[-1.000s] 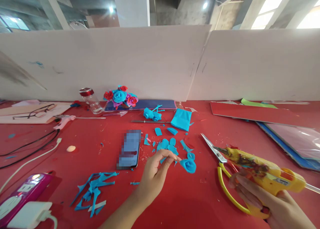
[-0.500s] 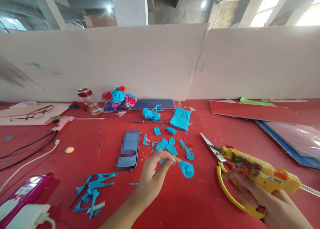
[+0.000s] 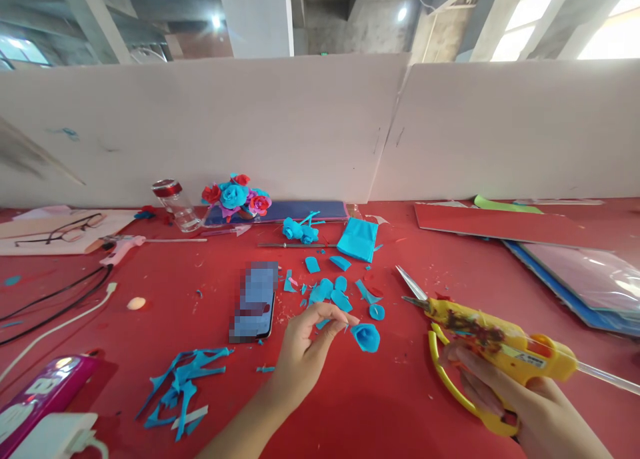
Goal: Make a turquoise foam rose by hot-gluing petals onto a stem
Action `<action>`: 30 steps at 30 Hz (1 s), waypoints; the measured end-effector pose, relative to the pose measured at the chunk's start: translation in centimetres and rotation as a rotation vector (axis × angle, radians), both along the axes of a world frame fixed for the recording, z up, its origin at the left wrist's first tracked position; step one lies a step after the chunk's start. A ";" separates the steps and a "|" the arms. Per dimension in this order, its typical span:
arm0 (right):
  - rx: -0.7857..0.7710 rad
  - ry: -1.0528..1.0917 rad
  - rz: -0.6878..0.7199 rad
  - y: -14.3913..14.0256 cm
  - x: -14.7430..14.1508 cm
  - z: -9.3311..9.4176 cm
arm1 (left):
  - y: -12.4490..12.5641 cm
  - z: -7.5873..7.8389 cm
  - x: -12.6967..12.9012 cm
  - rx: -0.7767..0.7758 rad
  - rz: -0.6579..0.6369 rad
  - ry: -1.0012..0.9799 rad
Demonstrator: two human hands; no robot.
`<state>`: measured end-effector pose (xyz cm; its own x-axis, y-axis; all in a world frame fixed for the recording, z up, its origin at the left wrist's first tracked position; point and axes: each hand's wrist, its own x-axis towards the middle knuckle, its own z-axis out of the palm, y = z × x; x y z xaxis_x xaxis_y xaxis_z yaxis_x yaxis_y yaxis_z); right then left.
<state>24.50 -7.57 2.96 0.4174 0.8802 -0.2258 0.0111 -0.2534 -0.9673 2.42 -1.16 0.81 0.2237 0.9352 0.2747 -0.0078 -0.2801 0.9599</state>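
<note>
The left hand (image 3: pixel 305 352) pinches a small blue paper rose (image 3: pixel 367 337) by its stem, seemingly, just above the red table (image 3: pixel 380 405). The right hand (image 3: pixel 525 405) grips a yellow glue gun (image 3: pixel 500 342) near right; loose petals (image 3: pixel 330 289) remain unattached beyond.

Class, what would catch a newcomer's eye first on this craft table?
The yellow glue gun in the right hand, low at the right. Then the blue paper rose held by the left hand at centre, and the bunch of paper flowers by the back wall.
</note>
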 end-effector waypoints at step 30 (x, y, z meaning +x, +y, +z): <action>0.163 -0.364 -0.012 -0.1 -0.8 -1.8 | 0.4 -1.6 -0.5 0.769 0.316 0.781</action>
<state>23.74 -7.70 1.14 0.4548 0.8869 0.0810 0.3585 -0.0990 -0.9283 1.94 -0.78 -0.80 0.3696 0.6240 0.6885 0.6916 -0.6796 0.2446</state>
